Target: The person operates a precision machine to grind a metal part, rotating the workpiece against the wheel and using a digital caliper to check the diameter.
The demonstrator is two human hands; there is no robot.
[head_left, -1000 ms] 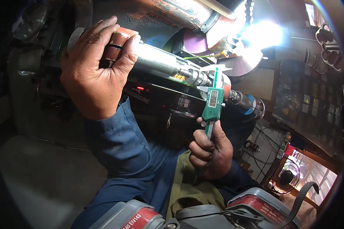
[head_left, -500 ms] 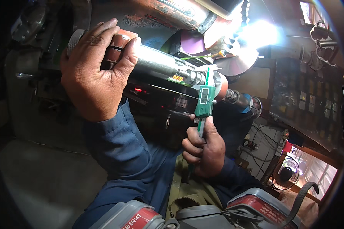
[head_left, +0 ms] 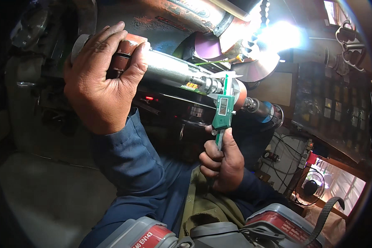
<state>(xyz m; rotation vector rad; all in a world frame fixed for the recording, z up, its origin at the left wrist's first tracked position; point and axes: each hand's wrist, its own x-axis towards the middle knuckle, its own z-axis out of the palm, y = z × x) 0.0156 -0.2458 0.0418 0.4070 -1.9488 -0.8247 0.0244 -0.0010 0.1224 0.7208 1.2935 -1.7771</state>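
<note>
Left hand point(head_left: 101, 80): closed, wrapped from the near side around the left end of the shaft point(head_left: 169, 70); thumb and fingers curl over a reddish collar point(head_left: 126, 51) and a knurled knob point(head_left: 79, 43) at that end.

Shaft: bright metal cylinder, lying left to right and sloping down toward the right; steps down to a thinner neck point(head_left: 206, 84) at its right part. Its left end lies inside the left hand; the neck is well right of that hand.

Right hand point(head_left: 221, 161): closed in a fist around the lower bar of the caliper point(head_left: 222, 111), thumb up against the slider. It sits below and near of the shaft, not touching it.

Caliper: green digital type, held nearly upright, display facing the camera. Its jaws at the top stand at the shaft's neck; whether they touch the metal cannot be told. The caliper rises straight above the right hand.

Chuck point(head_left: 260, 109): round dark part at the shaft's right end, just right of the caliper.

Lamp point(head_left: 279, 35): glaring light, far right, on a beaded flexible arm.

Sleeves point(head_left: 130, 159): blue, both forearms.

Fan point(head_left: 311, 188): small, lower right.

Grey-and-red cases point(head_left: 273, 223): along the near edge.
</note>
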